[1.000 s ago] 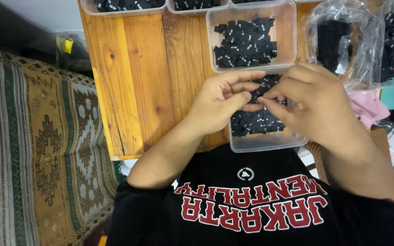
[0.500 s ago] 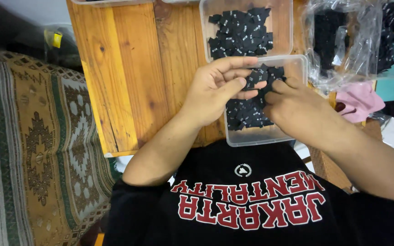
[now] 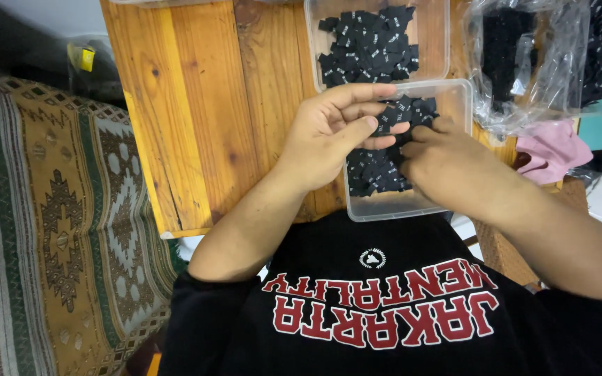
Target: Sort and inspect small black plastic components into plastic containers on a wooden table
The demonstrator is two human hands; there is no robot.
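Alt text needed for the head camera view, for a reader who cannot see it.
Both hands, left hand and right hand, meet over a clear plastic tray of small black fabric labels, the fingers pinching labels. A second tray of the same labels and a clear plastic bag sit farther back on the wooden table.

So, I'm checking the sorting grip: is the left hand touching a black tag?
Touching. The head view shows the left hand pinching a black tag between thumb and fingers.
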